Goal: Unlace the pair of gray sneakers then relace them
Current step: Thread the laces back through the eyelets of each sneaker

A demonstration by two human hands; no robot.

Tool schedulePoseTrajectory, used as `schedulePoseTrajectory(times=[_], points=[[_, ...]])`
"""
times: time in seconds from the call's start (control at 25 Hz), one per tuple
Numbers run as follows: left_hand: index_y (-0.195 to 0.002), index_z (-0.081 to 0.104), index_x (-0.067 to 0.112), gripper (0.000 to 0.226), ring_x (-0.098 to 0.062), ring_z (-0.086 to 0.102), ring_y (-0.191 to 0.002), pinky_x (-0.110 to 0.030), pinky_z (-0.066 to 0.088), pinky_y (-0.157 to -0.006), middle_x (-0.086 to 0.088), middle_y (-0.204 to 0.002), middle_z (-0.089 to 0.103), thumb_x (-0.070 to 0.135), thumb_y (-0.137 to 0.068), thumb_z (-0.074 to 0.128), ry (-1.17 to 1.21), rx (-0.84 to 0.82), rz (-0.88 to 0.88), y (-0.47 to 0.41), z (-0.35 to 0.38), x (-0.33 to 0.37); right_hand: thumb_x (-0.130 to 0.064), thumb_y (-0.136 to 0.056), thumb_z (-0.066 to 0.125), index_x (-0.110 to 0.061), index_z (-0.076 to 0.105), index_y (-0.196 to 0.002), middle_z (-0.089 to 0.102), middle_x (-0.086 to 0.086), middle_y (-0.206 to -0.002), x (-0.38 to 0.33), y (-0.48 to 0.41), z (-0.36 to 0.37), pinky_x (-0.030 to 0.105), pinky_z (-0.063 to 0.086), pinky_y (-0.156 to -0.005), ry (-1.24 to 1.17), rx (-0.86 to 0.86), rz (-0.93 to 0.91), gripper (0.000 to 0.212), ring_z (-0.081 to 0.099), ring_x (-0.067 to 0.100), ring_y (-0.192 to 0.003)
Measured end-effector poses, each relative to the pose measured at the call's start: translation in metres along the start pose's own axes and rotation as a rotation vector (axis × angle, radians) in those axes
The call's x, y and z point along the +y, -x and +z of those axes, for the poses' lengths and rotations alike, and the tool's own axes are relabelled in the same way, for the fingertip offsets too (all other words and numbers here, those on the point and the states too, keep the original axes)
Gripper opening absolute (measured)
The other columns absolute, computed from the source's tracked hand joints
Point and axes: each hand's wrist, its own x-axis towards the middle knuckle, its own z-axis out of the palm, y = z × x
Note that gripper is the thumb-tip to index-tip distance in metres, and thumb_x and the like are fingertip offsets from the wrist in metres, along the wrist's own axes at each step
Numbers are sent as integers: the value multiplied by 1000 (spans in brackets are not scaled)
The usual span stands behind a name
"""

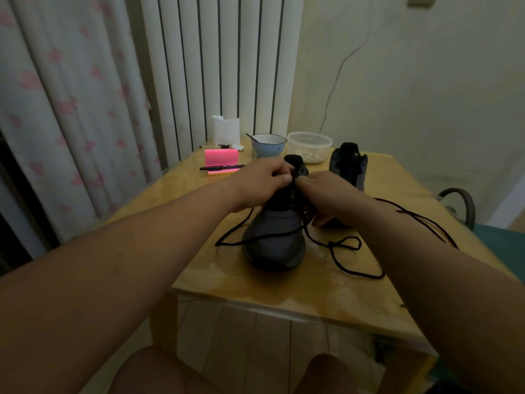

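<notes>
We had left hand (262, 182) and right hand (324, 194) pinching the black lace (338, 245) atop the near gray sneaker (274, 243); second sneaker (349, 163) stood behind it, apart.

blue bowl (268, 145), plastic tub (309, 146), pink notepad (221, 158)

No readable text, label, brand or number shows on anything here

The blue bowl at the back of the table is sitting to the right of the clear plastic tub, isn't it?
Not quite. In the head view the blue bowl sits to the left of the clear plastic tub, not the right. It is at the back of the table, as you said.
</notes>
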Motion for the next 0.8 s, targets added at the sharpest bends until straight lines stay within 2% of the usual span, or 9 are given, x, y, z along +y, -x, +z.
schedulePoseTrajectory(times=[0.16,0.28,0.4,0.48,0.52,0.56,0.6,0.68,0.8], points=[[-94,62,27,17,-10,61,-110,-25,50,-87,6,-128,64,23,-108,55,14,9,36,6,-2,3,-68,-101,44,-9,64,-108,76,18,-93,-3,-4,2,43,66,-67,-129,54,174,63,78,30,-73],[-98,62,18,15,-7,57,-114,-23,49,-87,8,-139,57,17,-109,52,166,33,-3,8,0,1,-45,-107,46,-3,62,-108,76,21,-91,-1,-5,3,40,66,-62,-92,69,176,45,77,27,-66],[-108,59,11,16,-19,70,-106,-45,57,-92,-3,-115,68,12,-109,43,711,333,-178,0,-21,-8,-26,-110,46,-6,61,-105,76,18,-91,1,-2,0,43,67,-68,34,10,109,25,78,27,-74],[-112,53,5,18,-18,67,-70,-37,61,-67,-8,-88,61,0,-105,37,1349,513,-243,-4,-47,-13,-18,-111,44,-10,59,-101,75,20,-96,3,0,0,45,66,-73,88,-14,71,19,78,29,-80],[-110,51,6,19,-13,54,-57,-28,53,-50,-7,-82,53,-3,-102,37,1416,585,-260,-5,-58,-17,-17,-111,44,-10,58,-99,75,21,-98,4,1,0,49,66,-77,82,-7,62,20,78,31,-84],[-105,52,8,18,-10,44,-54,-23,42,-42,-5,-81,48,-3,-100,39,1203,609,-250,-2,-67,-19,-17,-111,43,-9,58,-101,76,22,-99,4,1,0,51,65,-81,72,-7,54,20,78,32,-86],[-99,54,10,15,-9,43,-57,-22,38,-43,-2,-82,49,0,-100,43,742,556,-239,1,-68,-18,-18,-112,43,-6,59,-105,76,22,-99,4,2,0,51,65,-82,64,-11,49,20,78,33,-87],[-97,62,11,20,-12,56,-73,-24,45,-59,-1,-90,63,26,-107,53,-91,247,-123,10,-56,-12,-22,-111,43,-3,60,-112,76,21,-94,3,2,2,46,66,-76,5,7,59,25,78,31,-82],[-90,71,18,48,-17,62,-78,-32,46,-68,-3,-85,69,63,-99,57,-471,-158,-149,14,-40,6,-34,-110,44,-5,60,-115,77,17,-87,2,2,5,36,65,-64,-110,49,93,34,77,27,-74]])
